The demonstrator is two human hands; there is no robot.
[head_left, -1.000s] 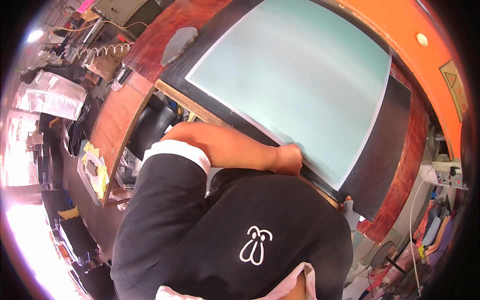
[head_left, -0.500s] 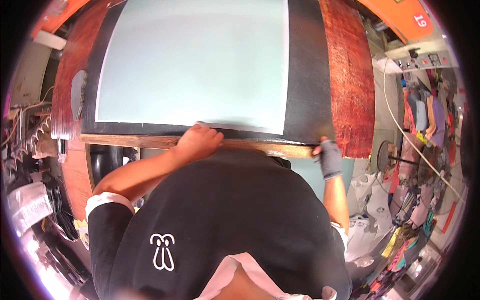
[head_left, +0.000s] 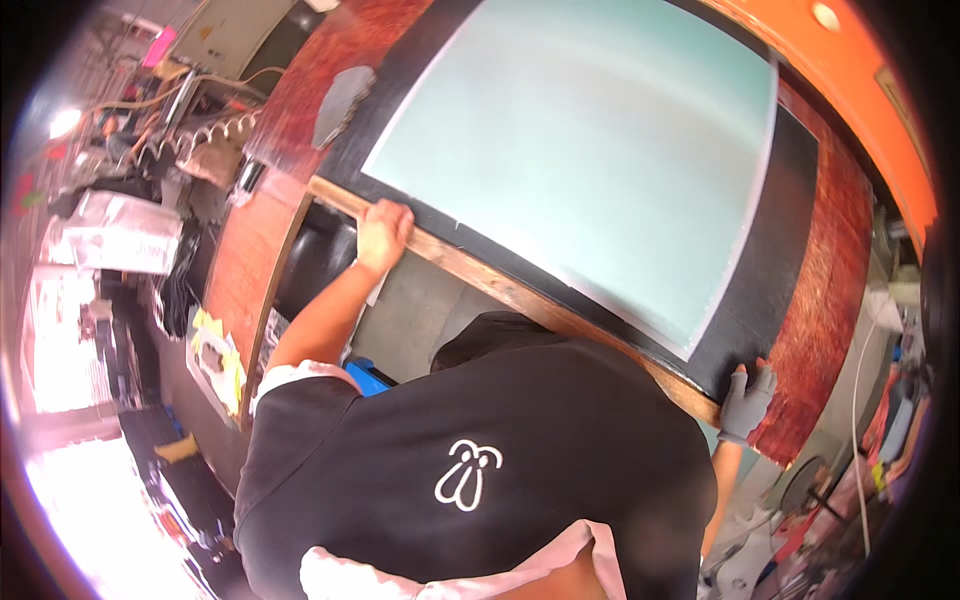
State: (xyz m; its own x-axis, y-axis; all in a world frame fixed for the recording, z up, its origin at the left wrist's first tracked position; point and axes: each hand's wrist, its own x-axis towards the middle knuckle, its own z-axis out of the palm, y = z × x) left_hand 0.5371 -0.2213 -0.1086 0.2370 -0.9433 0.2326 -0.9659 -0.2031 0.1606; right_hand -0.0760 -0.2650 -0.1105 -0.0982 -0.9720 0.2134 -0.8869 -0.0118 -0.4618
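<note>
A large screen frame [head_left: 520, 295] with a wooden rim, a black border and a pale green mesh panel [head_left: 600, 170] lies in front of me on a red-brown table [head_left: 820, 340]. My bare left hand [head_left: 383, 232] grips the near wooden rim close to its left corner. At the rim's right corner, my right hand [head_left: 745, 400], in a grey glove, is closed on the frame. My black shirt [head_left: 470, 460] hides the middle of the near rim.
A grey pad [head_left: 340, 100] lies on the table's far left part. An orange strip [head_left: 860, 90] borders the table at the upper right. Cluttered shelves and cables [head_left: 130, 200] fill the left side. More cables and a fan [head_left: 810, 490] sit at the lower right.
The view has swung around. My left hand has slid along the near rim out to its left corner, and both hands now hold the frame far apart.
</note>
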